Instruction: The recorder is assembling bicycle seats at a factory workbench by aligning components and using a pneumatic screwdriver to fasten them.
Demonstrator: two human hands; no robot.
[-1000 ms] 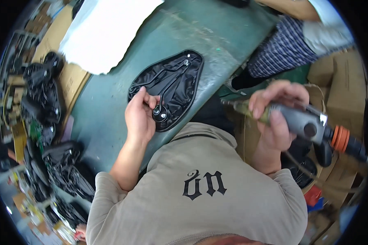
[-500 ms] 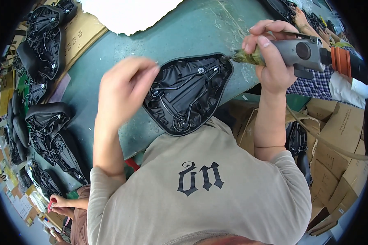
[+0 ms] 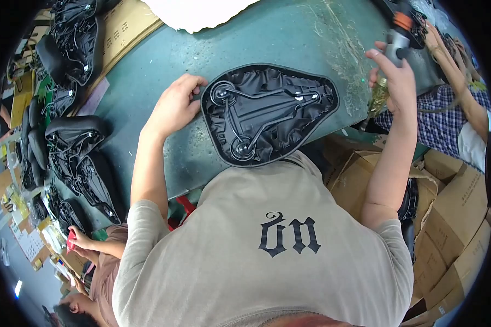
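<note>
A black bicycle saddle (image 3: 267, 111) lies upside down on the green table, its metal rails and coil springs showing. Its narrow end points right, and its near rim is against my shirt. At its wide left end, my left hand (image 3: 177, 103) has bent fingers closed at the rim. My right hand (image 3: 398, 87) is wrapped round a grey air screwdriver (image 3: 397, 48) with an orange fitting and a yellowish taped nose. The tool is to the right of the saddle, apart from it, its nose tilted down toward me and slightly blurred.
Several upturned saddles (image 3: 84, 169) are along the left. A white torn-edged sheet (image 3: 199, 13) covers part of the far table (image 3: 163, 60). Cardboard boxes (image 3: 447, 188) stand below at right. Co-workers sit at lower left and far right, one in a checked garment (image 3: 431, 120).
The screwdriver has come off the saddle's narrow end and swung right, nose downward. My left hand has come down to the saddle's rim. The saddle has turned so its narrow end points more to the right.
</note>
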